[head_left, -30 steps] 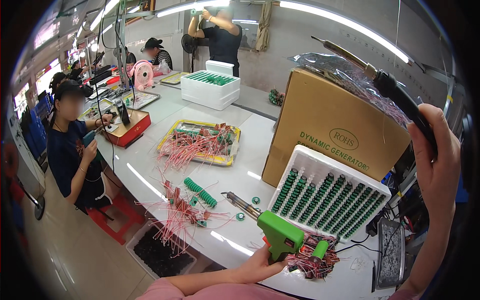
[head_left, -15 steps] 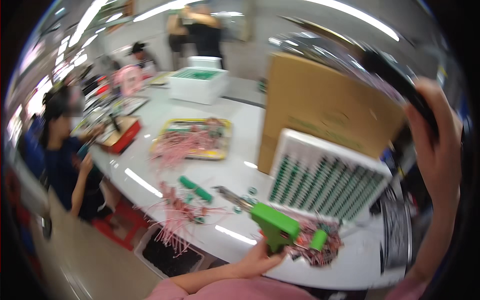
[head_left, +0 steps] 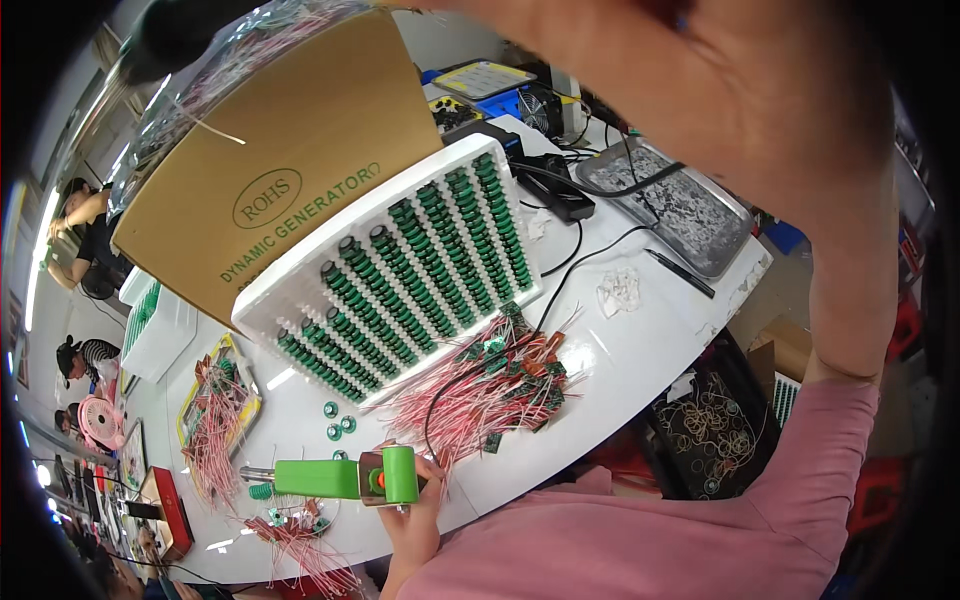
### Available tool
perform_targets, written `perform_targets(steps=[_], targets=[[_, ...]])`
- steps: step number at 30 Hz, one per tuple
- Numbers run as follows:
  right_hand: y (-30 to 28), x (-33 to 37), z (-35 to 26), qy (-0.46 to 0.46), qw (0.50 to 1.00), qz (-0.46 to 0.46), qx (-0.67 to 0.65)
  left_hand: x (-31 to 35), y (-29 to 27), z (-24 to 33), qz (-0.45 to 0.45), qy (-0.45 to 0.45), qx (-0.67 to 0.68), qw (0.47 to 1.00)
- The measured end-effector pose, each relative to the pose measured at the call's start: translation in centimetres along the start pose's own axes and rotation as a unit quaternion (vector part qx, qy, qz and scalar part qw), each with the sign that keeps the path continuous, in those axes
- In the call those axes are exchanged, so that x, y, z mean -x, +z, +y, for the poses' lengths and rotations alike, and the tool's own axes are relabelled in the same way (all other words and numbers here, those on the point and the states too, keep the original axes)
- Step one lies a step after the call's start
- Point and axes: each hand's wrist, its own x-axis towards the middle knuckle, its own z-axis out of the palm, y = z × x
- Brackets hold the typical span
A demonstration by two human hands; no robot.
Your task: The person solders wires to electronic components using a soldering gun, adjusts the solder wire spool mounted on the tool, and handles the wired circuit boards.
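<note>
- The left hand point(head_left: 418, 510) has its grip closed around the handle of a green tool point(head_left: 335, 478) at the near edge of the white worktop point(head_left: 640, 350).
- The green tool is smooth plastic, shaped like a small gun, with a thin metal tip. Its long side lies flat, and the tip points to the left.
- The right hand point(head_left: 720, 90) is up high and very close to the camera. It is blurry, but its grip looks closed on a dark handle point(head_left: 180, 25) at the far left.
- Just to the right of the green tool lies a messy pile of thin red wires point(head_left: 480, 390) with small green parts.
- Behind the pile, a white foam tray point(head_left: 290, 290) leans up. It holds neat rows of green coils point(head_left: 420, 260).
- The foam tray rests against a brown cardboard box point(head_left: 280, 120).
- A grey metal tray point(head_left: 700, 215) sits at the far right.
</note>
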Motion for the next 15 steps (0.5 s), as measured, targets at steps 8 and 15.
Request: perform_targets(steps=[8, 15], targets=[[-2.3, 0.3, -0.3, -0.040, 0.995, -0.027, 0.083, 0.5, -0.7, 0.9, -0.010, -0.004, 0.017, 1.000], [-1.3, -0.9, -1.0, -0.099, 0.991, -0.016, 0.092, 1.2, -2.3, 1.5, 0.021, -0.057, -0.032, 0.998]])
